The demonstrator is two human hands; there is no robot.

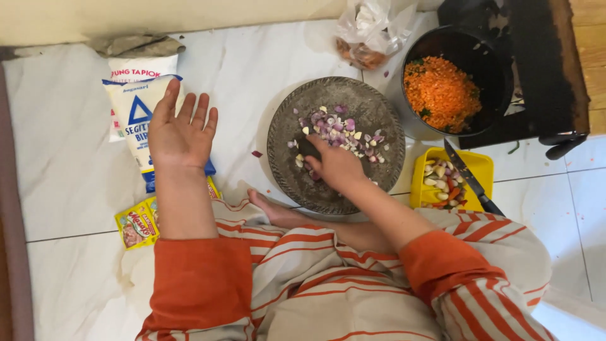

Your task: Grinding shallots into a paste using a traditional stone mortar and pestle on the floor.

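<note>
The stone mortar (336,144), a round grey grinding dish, is lying flat on the white tiled floor (63,158), just in front of the bare foot (268,211) of the person sitting there. We are seeing chopped shallot and garlic pieces (338,129) scattered over the middle of the mortar. The right hand (333,165) is reaching into the mortar from its near rim, with its fingers (314,144) curling down onto a dark thing among the pieces, probably a stone pestle; we cannot tell how firmly they are closing on it, since the hand is covering most of it.

The left hand (182,129) is hovering well to the left of the mortar, holding nothing, with its fingers spread wide above a white flour bag (140,104) that is lying on the floor. A small yellow seasoning sachet (136,226) is lying to the near left of the mortar, beside the left forearm.

Just beyond the mortar's far right rim, a black pot (499,82) is holding a heap of grated orange carrot (442,93). To the right of the mortar, touching or nearly touching its rim, a yellow tray (481,165) is carrying more garlic cloves and red chilli bits, and a dark knife (472,180) is resting across it. Beyond the mortar's far edge a crumpled clear plastic bag (372,28) is lying on the floor.

We are wearing orange sleeves and orange-striped trousers (328,284), near the mortar.
</note>
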